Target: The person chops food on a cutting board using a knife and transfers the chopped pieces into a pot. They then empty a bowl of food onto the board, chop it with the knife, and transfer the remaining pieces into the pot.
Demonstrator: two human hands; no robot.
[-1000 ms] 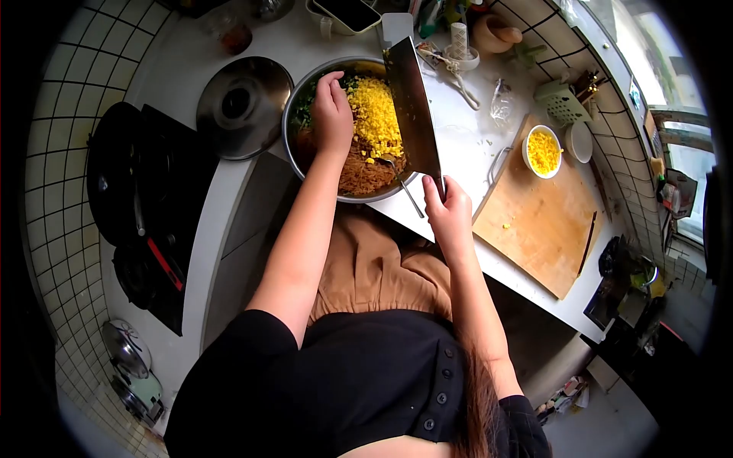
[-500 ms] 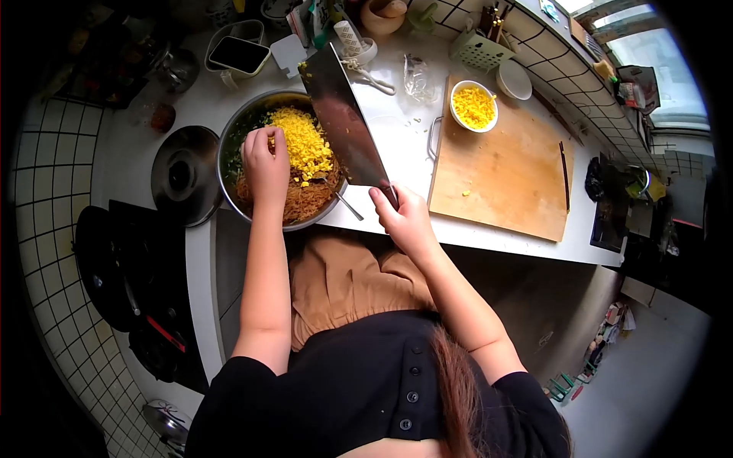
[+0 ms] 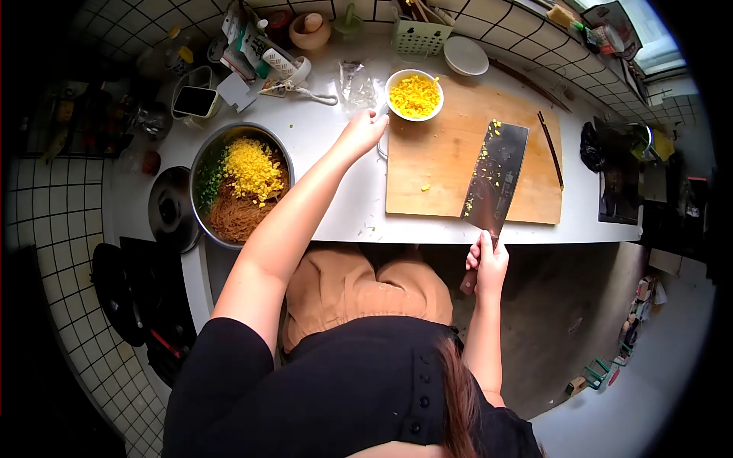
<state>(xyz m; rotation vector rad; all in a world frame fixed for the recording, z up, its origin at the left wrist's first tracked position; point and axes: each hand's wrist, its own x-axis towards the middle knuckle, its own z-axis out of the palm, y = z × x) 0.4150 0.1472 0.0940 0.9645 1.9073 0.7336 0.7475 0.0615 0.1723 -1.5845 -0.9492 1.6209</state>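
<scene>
My right hand (image 3: 486, 263) grips the wooden handle of a cleaver (image 3: 496, 172). Its broad blade is over the right part of a wooden cutting board (image 3: 435, 172), flat side up and speckled with yellow bits. My left hand (image 3: 365, 133) reaches to the board's left edge, just below a white bowl (image 3: 414, 96) of chopped yellow food. Its fingers are slightly bent and parted, with nothing visible in them. On the left stands a metal mixing bowl (image 3: 289, 156) containing yellow bits (image 3: 252, 166), chopped greens (image 3: 208, 187) and brown noodle-like strands (image 3: 240, 215).
A chopstick pair (image 3: 551, 151) lies on the board's right side. Behind the board are a pale empty bowl (image 3: 466, 56) and a green utensil basket (image 3: 420, 37). A dark round lid (image 3: 169, 210) lies left of the mixing bowl, and a phone (image 3: 195, 101) rests behind it.
My left hand has left the mixing bowl and moved right toward the white bowl. My right hand has carried the cleaver from beside the mixing bowl to over the board. The view has shifted.
</scene>
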